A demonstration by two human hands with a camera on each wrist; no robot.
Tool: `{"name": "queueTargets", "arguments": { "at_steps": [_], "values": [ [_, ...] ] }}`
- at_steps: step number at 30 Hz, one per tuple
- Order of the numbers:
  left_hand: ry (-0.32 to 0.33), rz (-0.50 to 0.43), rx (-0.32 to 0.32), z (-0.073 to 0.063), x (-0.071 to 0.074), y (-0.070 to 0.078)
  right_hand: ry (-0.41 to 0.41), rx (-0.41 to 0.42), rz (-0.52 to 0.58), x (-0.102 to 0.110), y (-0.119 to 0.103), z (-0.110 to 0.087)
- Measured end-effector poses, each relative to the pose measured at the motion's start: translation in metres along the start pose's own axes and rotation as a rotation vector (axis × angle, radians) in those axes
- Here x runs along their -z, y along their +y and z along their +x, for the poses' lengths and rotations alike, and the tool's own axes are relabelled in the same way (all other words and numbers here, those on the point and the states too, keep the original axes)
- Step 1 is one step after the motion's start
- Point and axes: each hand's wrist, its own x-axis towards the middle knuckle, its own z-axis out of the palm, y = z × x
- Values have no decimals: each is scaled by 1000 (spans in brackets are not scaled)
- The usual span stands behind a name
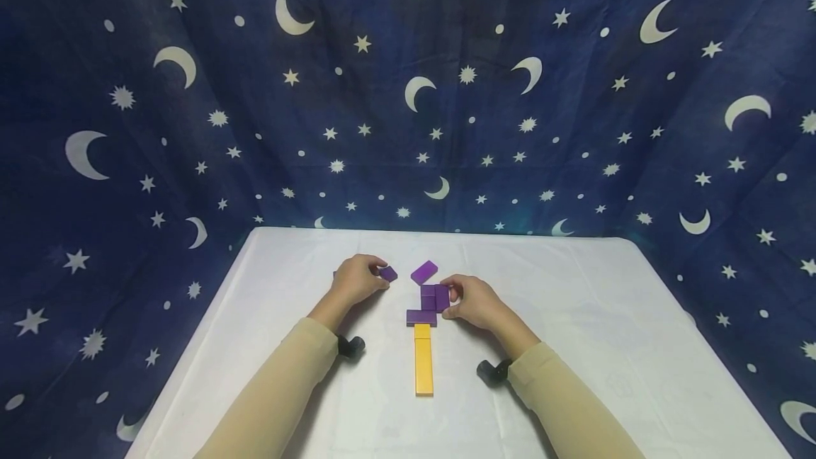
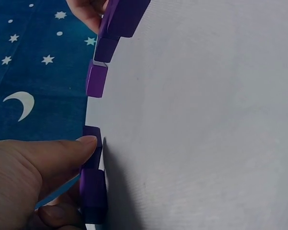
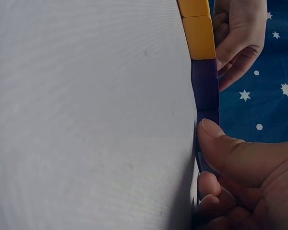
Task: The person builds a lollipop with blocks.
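Note:
My left hand (image 1: pixel 359 279) pinches a small purple block (image 1: pixel 388 273) between thumb and fingers. In the left wrist view, another purple block (image 2: pixel 93 196) lies close to that hand. My right hand (image 1: pixel 474 301) grips an upright-laid purple block (image 1: pixel 443 298) by its ends, thumb at the near side. This block touches more purple pieces (image 1: pixel 428 302) on its left. Below them a purple block (image 1: pixel 417 318) lies crosswise, above a yellow column (image 1: pixel 423 370) with a shorter yellow piece (image 1: pixel 422 331) at its top. A loose, brighter purple block (image 1: pixel 423 273) lies slanted between the hands.
A white cloth (image 1: pixel 574 346) covers the table. Behind and at the sides hangs a dark blue curtain (image 1: pixel 376 183) with moons and stars. Black wrist cameras (image 1: pixel 351 347) sit under both sleeves, close to the tabletop.

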Motion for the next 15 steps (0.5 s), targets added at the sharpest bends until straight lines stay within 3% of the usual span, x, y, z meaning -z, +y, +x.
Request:
{"name": "queueTargets", "arguments": {
  "at_steps": [15],
  "values": [
    [12, 36, 1, -5, 0, 4, 1, 3, 4, -1, 1, 1]
  ]
}}
